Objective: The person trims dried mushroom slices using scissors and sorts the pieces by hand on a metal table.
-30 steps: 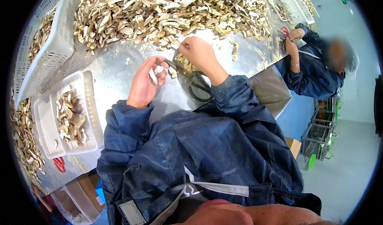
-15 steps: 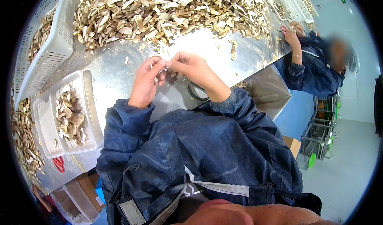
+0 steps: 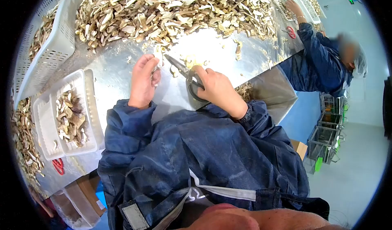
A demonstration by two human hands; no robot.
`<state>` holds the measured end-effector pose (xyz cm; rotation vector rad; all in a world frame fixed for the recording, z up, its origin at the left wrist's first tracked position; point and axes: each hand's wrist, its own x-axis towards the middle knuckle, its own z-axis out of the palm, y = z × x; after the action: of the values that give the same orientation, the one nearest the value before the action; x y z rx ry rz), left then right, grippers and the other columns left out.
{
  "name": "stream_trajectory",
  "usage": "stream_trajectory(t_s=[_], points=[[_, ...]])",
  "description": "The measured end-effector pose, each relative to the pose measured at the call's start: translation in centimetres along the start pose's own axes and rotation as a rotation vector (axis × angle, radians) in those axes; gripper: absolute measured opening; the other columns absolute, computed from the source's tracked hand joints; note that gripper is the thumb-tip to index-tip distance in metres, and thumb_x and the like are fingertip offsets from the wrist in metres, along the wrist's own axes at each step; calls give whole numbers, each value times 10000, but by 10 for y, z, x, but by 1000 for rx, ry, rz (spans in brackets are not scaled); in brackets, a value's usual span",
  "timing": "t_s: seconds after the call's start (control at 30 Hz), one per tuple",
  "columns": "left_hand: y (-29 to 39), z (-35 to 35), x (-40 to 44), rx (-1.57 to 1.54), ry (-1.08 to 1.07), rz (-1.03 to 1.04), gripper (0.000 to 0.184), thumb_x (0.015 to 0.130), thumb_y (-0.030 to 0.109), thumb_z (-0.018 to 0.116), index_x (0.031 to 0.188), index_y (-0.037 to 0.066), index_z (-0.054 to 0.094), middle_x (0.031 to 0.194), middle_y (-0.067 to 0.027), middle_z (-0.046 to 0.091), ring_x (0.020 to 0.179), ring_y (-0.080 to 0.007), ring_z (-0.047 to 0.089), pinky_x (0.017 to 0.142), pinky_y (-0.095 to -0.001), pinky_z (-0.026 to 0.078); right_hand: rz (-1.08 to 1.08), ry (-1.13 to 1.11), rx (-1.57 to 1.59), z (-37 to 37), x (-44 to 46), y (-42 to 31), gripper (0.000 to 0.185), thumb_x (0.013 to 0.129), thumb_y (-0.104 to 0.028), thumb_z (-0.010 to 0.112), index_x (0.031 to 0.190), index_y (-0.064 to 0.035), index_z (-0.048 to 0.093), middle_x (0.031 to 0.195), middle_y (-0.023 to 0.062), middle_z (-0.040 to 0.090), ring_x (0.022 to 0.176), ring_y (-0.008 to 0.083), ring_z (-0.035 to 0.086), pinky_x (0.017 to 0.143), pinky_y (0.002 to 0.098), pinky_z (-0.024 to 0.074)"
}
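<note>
Pale dried slices, which look like mushroom, lie in a large pile (image 3: 175, 13) beyond my hands. My left hand (image 3: 143, 81) is closed on a pale slice (image 3: 158, 55) that sticks up past the fingertips. My right hand (image 3: 218, 87) grips the black handles of the scissors (image 3: 183, 68), whose blades point toward that slice. Whether the blades touch it cannot be told. Small yellowish scraps (image 3: 196, 60) lie on the metal table (image 3: 118, 66) beyond the scissors. A clear plastic tray (image 3: 96, 111) with cut slices stands to the left.
A white perforated basket (image 3: 61, 46) stands at the left, more slices beside it. Red-handled scissors (image 3: 58, 166) lie below the tray. At the right a co-worker (image 3: 322, 62) reaches toward another white basket (image 3: 300, 3), near red scissors (image 3: 290, 32). A grey bag (image 3: 273, 91) hangs at the table edge.
My hands have moved apart. My right hand has taken hold of the black scissors, while my left keeps a slice. The co-worker has let go of the red scissors and reached toward the basket.
</note>
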<state>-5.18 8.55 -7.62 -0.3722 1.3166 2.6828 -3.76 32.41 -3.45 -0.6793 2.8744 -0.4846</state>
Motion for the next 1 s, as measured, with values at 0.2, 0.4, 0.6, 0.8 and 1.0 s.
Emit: stream_trajectory(t_s=[0.2,0.4,0.6,0.8,1.0], points=[[-6,-7,3,81,19,67,142,967,136,684,1048,45,611,750,39,515,559,-31,418,475,-204,291,260,-136,521,-15,-4,6,533,892,-200,751,1355,-71,520,874,90,683,820,207,660,742,347,495],[-7,-4,4,117,45,83,150,968,138,693,1050,31,629,753,44,516,551,-30,410,483,-204,292,230,-236,785,-24,-11,-2,573,937,-314,761,1375,-36,518,1050,72,664,1007,133,600,863,291,476],[-7,-2,2,190,-30,81,130,976,127,675,1049,28,631,747,39,524,549,-38,413,486,-211,289,130,-169,815,2,2,-2,644,884,-527,753,1299,-64,587,874,72,648,810,163,595,729,323,492],[-8,-1,2,71,-51,-17,150,973,162,681,1027,38,615,701,40,504,531,-37,396,472,-211,274,199,-183,846,-2,-3,-13,558,937,-499,698,1256,-51,603,796,107,656,736,188,594,678,335,479],[-7,0,0,115,-121,-45,183,959,187,713,987,52,592,623,45,481,509,-43,379,469,-211,271,217,-185,757,-5,-6,-18,514,955,-464,682,1223,-31,609,777,132,649,714,189,587,660,345,473]])
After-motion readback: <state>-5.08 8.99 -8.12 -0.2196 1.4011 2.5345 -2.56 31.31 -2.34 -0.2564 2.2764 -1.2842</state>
